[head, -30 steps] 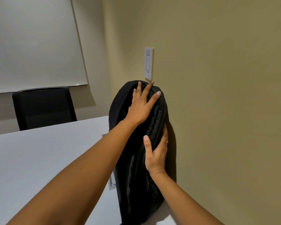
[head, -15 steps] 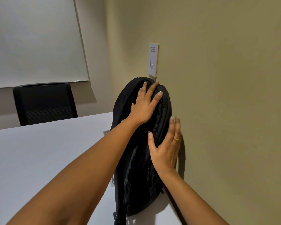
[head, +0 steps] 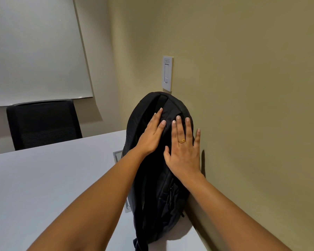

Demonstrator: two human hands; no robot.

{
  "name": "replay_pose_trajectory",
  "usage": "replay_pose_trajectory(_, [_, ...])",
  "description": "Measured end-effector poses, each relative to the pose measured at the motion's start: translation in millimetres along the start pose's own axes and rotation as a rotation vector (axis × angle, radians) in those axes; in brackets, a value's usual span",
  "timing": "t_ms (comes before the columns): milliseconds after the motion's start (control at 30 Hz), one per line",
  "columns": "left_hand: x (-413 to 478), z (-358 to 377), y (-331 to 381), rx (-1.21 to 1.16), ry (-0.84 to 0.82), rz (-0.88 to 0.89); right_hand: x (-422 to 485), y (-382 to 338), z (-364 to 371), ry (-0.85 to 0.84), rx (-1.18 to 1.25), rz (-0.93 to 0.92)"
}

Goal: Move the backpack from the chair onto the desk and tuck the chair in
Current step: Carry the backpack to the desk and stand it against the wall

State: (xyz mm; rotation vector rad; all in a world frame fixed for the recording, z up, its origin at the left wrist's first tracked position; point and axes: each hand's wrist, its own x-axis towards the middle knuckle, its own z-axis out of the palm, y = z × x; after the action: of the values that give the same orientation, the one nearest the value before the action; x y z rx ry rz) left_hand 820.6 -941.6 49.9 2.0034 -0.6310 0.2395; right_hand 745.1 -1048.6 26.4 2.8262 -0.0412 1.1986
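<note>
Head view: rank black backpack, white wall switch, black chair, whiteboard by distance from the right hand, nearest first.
1. Black backpack: under the right hand, against the wall.
2. White wall switch: on the wall just above.
3. Black chair: across the desk, left.
4. Whiteboard: behind the chair.

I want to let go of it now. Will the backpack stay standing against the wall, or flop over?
The backpack stands upright on the desk, leaning on the wall, so it probably stays. It looks soft, and both the left hand and the right hand rest flat on it, so it may sag or slide sideways. Release slowly.
</note>
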Motion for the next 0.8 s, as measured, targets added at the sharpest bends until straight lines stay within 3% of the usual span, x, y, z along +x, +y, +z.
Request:
replay_pose_trajectory(267, [-15,-2,-2,0.042,0.001,-0.05,-3,0,-7,-0.111,0.034,0.004])
replay_pose_trajectory(533, [-55,-26,-10,0.304,0.06,-0.177,-9,-16,-32,-0.109,0.227,0.029])
replay_pose_trajectory(800, [-127,-63,-12,0.633,0.142,-0.302,-44,-60,-58,-0.134,0.341,-0.098])
